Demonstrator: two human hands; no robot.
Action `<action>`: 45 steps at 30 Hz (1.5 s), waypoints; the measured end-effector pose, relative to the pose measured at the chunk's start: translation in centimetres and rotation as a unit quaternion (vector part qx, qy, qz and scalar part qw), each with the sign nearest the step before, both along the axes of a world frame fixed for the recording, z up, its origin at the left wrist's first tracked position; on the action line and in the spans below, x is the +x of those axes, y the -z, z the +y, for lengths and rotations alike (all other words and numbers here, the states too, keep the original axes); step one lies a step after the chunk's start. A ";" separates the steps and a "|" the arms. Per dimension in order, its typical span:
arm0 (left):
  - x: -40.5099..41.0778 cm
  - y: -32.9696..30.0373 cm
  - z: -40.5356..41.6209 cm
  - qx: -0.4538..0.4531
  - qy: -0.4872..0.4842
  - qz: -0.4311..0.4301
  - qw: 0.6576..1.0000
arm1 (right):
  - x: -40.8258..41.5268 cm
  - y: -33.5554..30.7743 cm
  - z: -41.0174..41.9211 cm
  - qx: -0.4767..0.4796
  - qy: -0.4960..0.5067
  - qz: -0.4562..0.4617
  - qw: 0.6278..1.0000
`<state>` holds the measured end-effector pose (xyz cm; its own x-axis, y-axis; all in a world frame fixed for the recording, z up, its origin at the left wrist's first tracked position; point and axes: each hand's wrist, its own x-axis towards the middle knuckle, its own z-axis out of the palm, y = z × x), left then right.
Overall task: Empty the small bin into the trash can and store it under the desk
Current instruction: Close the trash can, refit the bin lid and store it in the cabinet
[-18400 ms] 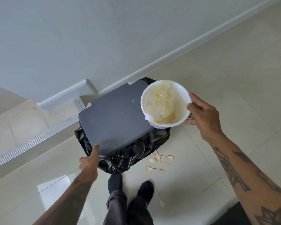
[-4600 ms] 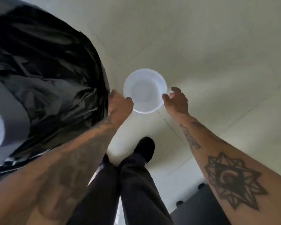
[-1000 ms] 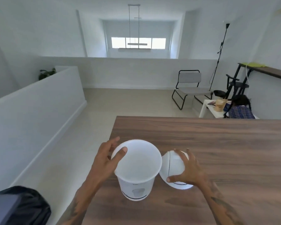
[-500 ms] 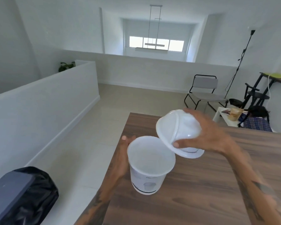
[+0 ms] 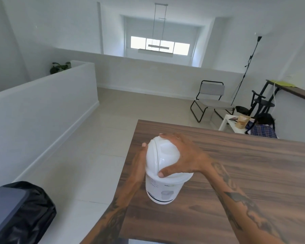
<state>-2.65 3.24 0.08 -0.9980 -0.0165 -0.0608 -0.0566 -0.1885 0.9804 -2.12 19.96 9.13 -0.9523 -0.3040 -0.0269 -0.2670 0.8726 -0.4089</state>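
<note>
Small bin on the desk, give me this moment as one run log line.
small bin: upright on desk | lid: on top | right hand: on lid | left hand: on bin side | trash can: on the floor

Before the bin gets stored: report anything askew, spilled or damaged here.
Nothing stands out. The small bin stands upright on the desk, domed lid seated under the right hand; no spill shows.

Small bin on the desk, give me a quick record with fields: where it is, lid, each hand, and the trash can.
bin: small white bin upright on the wooden desk, near its left edge
lid: domed lid on the bin
right hand: right hand gripping the lid
left hand: left hand against the bin's side
trash can: black-bagged trash can on the floor, lower left
</note>
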 end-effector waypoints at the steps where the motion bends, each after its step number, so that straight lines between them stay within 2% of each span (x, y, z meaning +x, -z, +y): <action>1: 0.0 0.0 0.1 -0.004 -0.010 -0.001 1.000 | 0.0 -0.1 0.3 -0.011 -0.009 -0.006 1.000; 2: 0.1 -0.1 0.2 0.002 -0.023 -0.003 1.000 | 0.1 0.0 0.7 -0.040 -0.021 -0.016 0.999; 4: 0.4 -0.1 0.4 0.012 -0.043 -0.005 0.999 | 0.6 0.6 1.7 -0.159 -0.019 -0.040 0.986; 7: 0.8 -0.5 0.6 -0.038 -0.032 0.017 0.999 | 2.0 3.3 2.5 -0.350 0.070 -0.013 0.934; 11: 0.5 -0.3 1.0 -0.052 -0.027 0.004 0.998 | 3.0 6.7 1.3 -0.463 0.161 0.020 0.872; 15: -0.7 0.5 0.8 -0.047 -0.050 -0.030 0.997 | 2.7 7.5 0.9 -0.487 0.178 0.025 0.855; 23: -2.3 1.8 0.2 -0.059 -0.052 -0.021 0.997 | 2.8 8.3 1.4 -0.546 0.152 0.014 0.824; 29: -2.0 1.3 -0.1 -0.090 -0.040 0.007 0.995 | 3.1 8.3 1.9 -0.537 0.131 -0.016 0.833; 32: -0.7 1.0 -0.4 -0.082 -0.132 0.042 0.987 | 3.2 8.6 2.5 -0.542 0.111 -0.076 0.830; 34: 0.6 1.3 -0.9 -0.092 -0.156 0.072 0.981 | 3.2 9.2 2.9 -0.551 0.087 -0.101 0.824; 38: 2.7 2.5 -1.8 -0.044 -0.079 0.078 0.993 | 3.5 10.0 3.2 -0.562 0.035 -0.114 0.818; 41: 3.3 2.8 -2.7 0.005 -0.038 0.068 0.997 | 4.3 10.1 3.2 -0.580 0.049 -0.149 0.799; 45: 4.5 2.4 -3.6 0.049 -0.023 0.046 0.997 | 5.9 9.6 2.2 -0.560 0.003 -0.110 0.821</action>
<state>1.86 -0.33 -2.37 -0.9977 -0.0616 0.0273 0.0438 -0.2842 0.9578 3.83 22.17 -0.44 -0.9636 -0.2500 0.0946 -0.0764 -0.0818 -0.9937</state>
